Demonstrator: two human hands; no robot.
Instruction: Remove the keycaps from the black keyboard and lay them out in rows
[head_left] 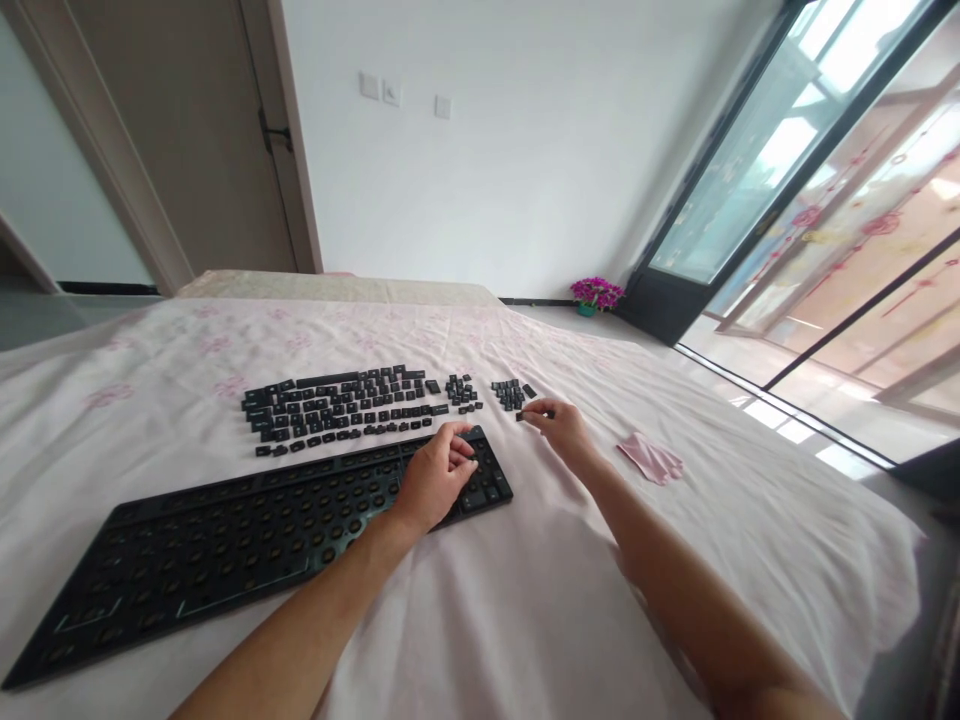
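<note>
A black keyboard [247, 540] lies slanted on the pale sheet, most of its key positions bare. Over its right end rests my left hand [436, 474], fingers curled in; whether they hold anything is hidden. Some keycaps sit in place at the number pad beside that hand. Beyond the keyboard, loose black keycaps [337, 405] are laid out in rows, with smaller groups to their right. My right hand [561, 430] is at the near edge of the rightmost group [508, 393], thumb and fingers pinched on a small black keycap [520, 416].
A pink cloth [651, 457] lies on the sheet [525, 600] to the right of my right forearm. Past the bed stand a white wall, a door [187, 130] at left, a pot of purple flowers [596, 292] and glass doors [750, 160] at right.
</note>
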